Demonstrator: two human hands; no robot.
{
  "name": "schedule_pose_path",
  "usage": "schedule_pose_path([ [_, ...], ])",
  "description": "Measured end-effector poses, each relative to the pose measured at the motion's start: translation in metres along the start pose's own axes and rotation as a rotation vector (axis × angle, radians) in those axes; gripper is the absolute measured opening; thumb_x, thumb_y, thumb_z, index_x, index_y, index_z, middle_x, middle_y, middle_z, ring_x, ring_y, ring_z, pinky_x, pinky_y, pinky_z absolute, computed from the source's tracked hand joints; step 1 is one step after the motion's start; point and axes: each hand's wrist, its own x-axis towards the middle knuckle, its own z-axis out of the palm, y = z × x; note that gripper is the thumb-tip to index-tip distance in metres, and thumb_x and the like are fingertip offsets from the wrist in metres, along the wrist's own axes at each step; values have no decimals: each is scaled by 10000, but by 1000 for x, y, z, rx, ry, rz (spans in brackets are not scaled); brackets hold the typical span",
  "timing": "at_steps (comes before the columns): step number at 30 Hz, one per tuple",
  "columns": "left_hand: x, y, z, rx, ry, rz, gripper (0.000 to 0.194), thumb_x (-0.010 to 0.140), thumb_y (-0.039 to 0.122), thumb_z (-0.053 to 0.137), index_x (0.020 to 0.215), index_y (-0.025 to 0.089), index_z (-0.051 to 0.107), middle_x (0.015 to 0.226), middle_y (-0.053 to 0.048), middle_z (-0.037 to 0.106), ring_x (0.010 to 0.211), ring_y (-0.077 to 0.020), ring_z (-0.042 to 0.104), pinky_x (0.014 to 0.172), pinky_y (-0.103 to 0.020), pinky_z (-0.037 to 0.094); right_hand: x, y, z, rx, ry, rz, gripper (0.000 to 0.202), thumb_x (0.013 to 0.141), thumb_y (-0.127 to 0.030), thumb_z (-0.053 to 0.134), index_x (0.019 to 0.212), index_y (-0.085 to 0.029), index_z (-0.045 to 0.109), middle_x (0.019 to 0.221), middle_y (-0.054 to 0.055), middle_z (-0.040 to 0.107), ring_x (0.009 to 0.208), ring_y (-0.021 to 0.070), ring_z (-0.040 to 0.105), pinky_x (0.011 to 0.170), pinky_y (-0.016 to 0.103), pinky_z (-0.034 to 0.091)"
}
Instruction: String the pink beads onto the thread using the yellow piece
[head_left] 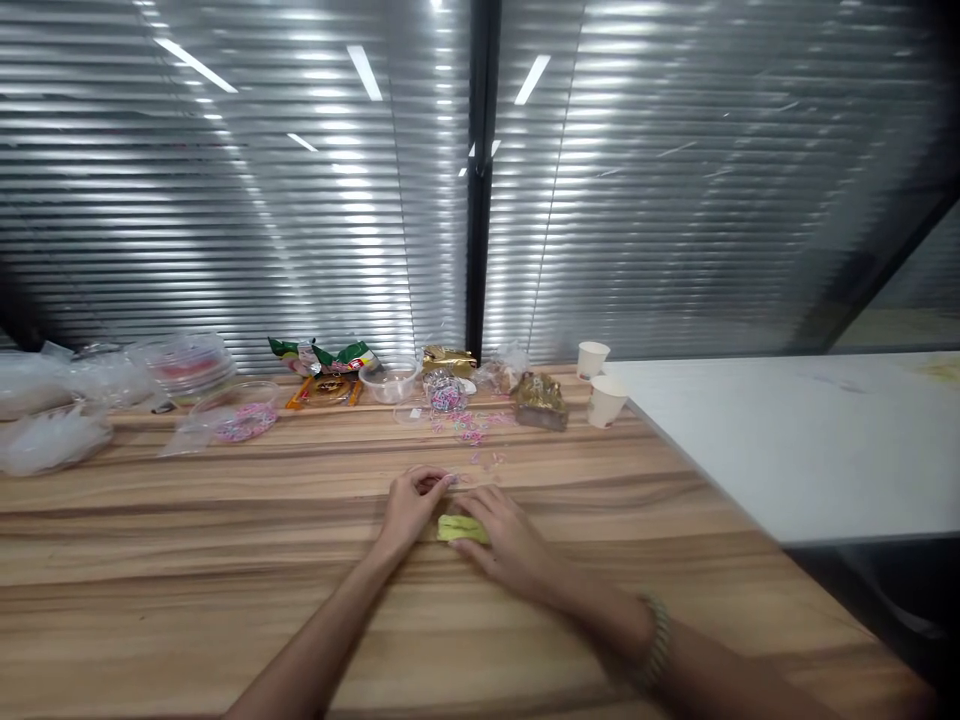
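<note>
A small, flat yellow-green pad (459,529) lies on the wooden surface (225,560), right hand (510,545) gripping it, left hand (411,505) pinching at its 11 o'clock; scattered paper clips (469,430) at 12.

No legible txt/labels; snack packet (330,355) print too blurry.

Bright ceiling-light glare on blinds (300,200); blurred, dark corners.

Head view, forward-down, near table (225,600)
</note>
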Motion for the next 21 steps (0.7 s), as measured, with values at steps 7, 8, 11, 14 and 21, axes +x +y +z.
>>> schedule_pose_path([
  [7, 1, -5, 0, -4, 1, 15, 221, 645, 353, 653, 702, 140, 676, 729, -75, 693, 680, -197, 627, 648, -279, 487, 0, 9, 8, 37, -13, -102, 158, 861, -230, 459, 922, -197, 601, 879, 52, 534, 900, 181, 450, 811, 320, 387],
  [8, 1, -5, 1, -13, -1, 8, 222, 636, 357, 660, 695, 143, 677, 719, -72, 693, 671, -195, 625, 641, -276, 486, 0, 10, 9, 45, -10, -104, 154, 860, -219, 460, 914, -198, 602, 873, 49, 536, 894, 179, 454, 808, 317, 389],
  [11, -1, -2, 3, -87, -6, -45, 231, 601, 362, 690, 682, 146, 678, 711, -68, 693, 668, -191, 621, 632, -269, 482, 0, 11, 10, 54, 1, -96, 119, 846, -200, 471, 859, -178, 587, 871, 56, 543, 877, 183, 471, 785, 316, 403],
  [14, -6, 4, 7, -264, -14, -159, 281, 574, 369, 715, 715, 130, 671, 721, -75, 693, 659, -181, 618, 618, -261, 472, 0, 11, 9, 110, 46, -75, 123, 857, -184, 432, 890, -169, 549, 922, 71, 552, 897, 185, 490, 793, 316, 405],
  [21, -18, 21, 13, -390, -39, -214, 266, 583, 353, 724, 741, 142, 688, 713, -46, 685, 628, -131, 576, 613, -219, 433, 2, 17, 7, 424, 261, 236, 192, 913, -286, 316, 1012, -195, 453, 916, 44, 571, 841, 158, 536, 767, 286, 413],
])
